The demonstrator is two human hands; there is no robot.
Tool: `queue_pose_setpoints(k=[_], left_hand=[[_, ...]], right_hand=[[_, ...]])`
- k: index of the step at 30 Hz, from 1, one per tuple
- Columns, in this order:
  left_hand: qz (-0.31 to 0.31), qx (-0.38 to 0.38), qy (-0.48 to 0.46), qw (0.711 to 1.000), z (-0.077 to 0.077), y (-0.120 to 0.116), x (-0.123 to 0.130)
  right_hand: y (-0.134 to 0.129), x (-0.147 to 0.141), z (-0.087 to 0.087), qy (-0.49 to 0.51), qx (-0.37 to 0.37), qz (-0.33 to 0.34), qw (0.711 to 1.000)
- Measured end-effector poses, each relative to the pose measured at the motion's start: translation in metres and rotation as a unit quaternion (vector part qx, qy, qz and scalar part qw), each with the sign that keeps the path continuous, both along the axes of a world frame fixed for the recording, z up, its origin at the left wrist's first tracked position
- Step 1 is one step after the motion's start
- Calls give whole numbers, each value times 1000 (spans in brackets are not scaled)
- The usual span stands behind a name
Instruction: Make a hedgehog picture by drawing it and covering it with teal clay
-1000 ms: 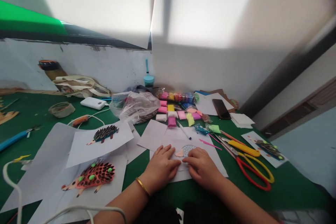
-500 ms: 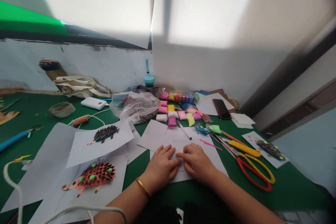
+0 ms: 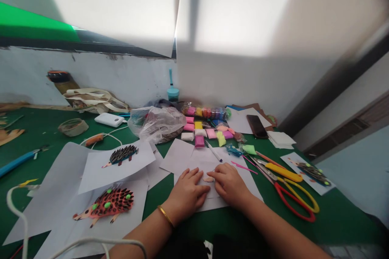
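Observation:
A small flat piece of peach clay lies on the white paper between my hands. My left hand rests flat on the paper to its left, fingers spread, a gold bangle at the wrist. From the right, my right hand reaches over, its index fingertip at the clay's edge and the other fingers curled. Nothing shows gripped in either hand. Beyond them lie a white marker and a pink modelling tool.
Several clay packets sit at the back beside a plastic bag. On the right are scissors, a yellow cutter and a phone. Hedgehog pictures lie left, near a white cable.
My right hand has lifted and shifted slightly, its fingers opening from a pinch, so more of the peach clay shows. My left hand stays in place.

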State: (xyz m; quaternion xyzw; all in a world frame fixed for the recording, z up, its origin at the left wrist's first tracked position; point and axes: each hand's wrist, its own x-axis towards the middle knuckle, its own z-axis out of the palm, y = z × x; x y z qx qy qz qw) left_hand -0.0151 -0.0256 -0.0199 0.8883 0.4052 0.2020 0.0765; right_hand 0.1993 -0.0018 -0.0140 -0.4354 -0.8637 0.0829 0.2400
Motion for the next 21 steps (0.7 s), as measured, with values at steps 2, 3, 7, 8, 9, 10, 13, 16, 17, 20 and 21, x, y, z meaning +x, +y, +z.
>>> queue_pose_setpoints(k=[2, 3, 7, 8, 9, 10, 13, 16, 17, 20, 21], left_hand=[[0, -3, -5, 1000, 2, 0, 0], [1, -5, -8, 1000, 2, 0, 0], [19, -25, -24, 999, 4, 3, 2], [30, -29, -30, 999, 3, 3, 3], [43, -32, -36, 998, 2, 4, 4], [54, -31, -40, 997, 2, 5, 5], [65, -20, -47, 997, 0, 6, 7], [47, -15, -46, 998, 0, 7, 7], [43, -15, -44, 998, 1, 7, 7], [42, -19, -34, 998, 4, 7, 7], [41, -19, -32, 998, 5, 7, 7]], right_hand=[[4, 3, -2, 30, -10, -11, 999], [5, 5, -3, 40, -17, -10, 999], [4, 2, -4, 44, -37, 0, 998], [3, 1, -4, 41, -40, 2, 998], [2, -1, -4, 39, -42, 3, 998], [2, -2, -4, 38, -44, 4, 998], [2, -5, -6, 36, -55, 4, 998], [4, -2, -8, 50, -55, 2, 997], [4, -1, -9, 59, -52, -2, 997], [5, 3, -10, 83, -40, -28, 995], [6, 4, -11, 88, -38, -37, 995]])
